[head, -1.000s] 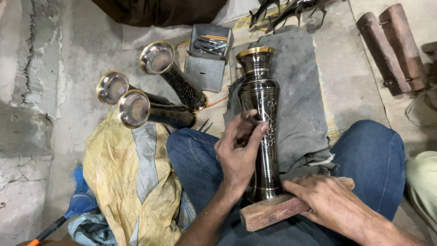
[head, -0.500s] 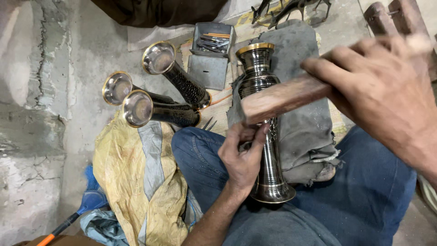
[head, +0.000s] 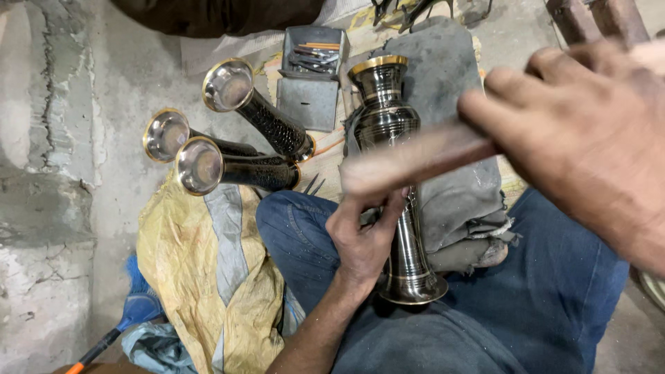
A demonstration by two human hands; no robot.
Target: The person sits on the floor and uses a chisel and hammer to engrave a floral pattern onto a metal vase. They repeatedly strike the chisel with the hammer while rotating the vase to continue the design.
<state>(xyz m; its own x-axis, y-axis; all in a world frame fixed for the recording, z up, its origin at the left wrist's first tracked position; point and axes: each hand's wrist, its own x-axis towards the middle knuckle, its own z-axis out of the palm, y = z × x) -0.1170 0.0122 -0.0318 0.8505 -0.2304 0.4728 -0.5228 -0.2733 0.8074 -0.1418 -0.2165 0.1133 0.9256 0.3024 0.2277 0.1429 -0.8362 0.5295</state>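
Head view shows the left hand [head: 364,239] with fingers pinched narrow on a small tool, too hidden to identify, against the dark engraved metal vase [head: 398,187] lying across the lap on a grey cloth [head: 457,138]. Raised above it, the right hand [head: 589,131] has its fingers wrapped around a blurred wooden block [head: 412,163]. Three similar vases [head: 228,142] lie on the floor nearby.

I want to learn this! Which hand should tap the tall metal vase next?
Probably the right hand: it grips the wooden block raised above the vase. The left hand is busy, pressed against the vase's body on the person's lap.
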